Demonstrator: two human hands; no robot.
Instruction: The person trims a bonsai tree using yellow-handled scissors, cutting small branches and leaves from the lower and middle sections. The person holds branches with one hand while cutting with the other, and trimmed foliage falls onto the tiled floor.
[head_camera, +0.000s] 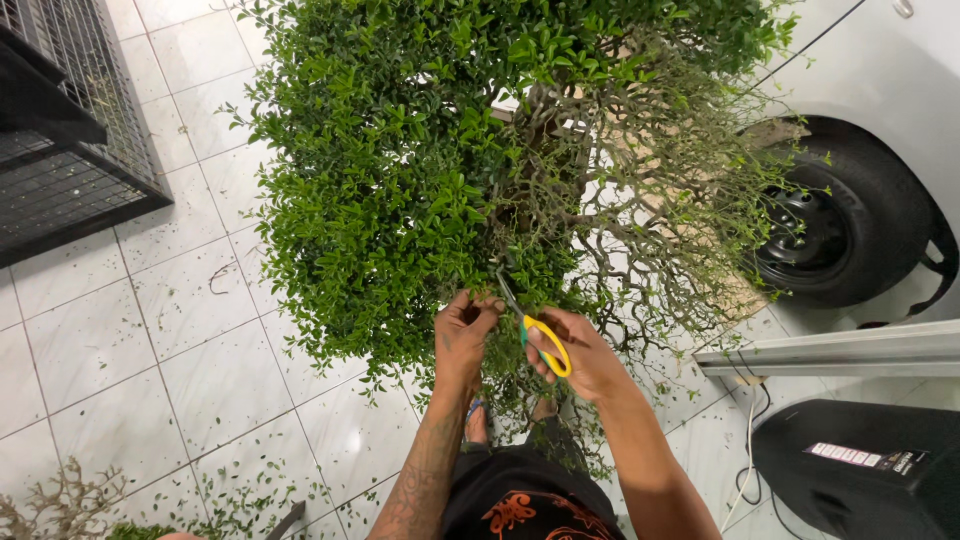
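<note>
Lower centre: left hand (462, 335), fingers pinching a leafy twig; right hand (585, 355), fingers closed through the yellow loops of one pair of scissors (535, 335). Beyond, filling the upper centre, one shrub (400, 180): the twigs look thin, springy and light, best held near the cut. One car wheel (835, 225) at right.

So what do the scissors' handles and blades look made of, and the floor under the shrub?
The scissors in the right hand: the handles look like glossy yellow moulded plastic with a green inner edge, and the blades are thin, dark and grey, probably steel, though foliage partly hides them. The floor: large white glazed tiles, likely ceramic or porcelain, with faint marbling, visible grout lines and a slight sheen. The left hand grips twigs of the shrub.
</note>
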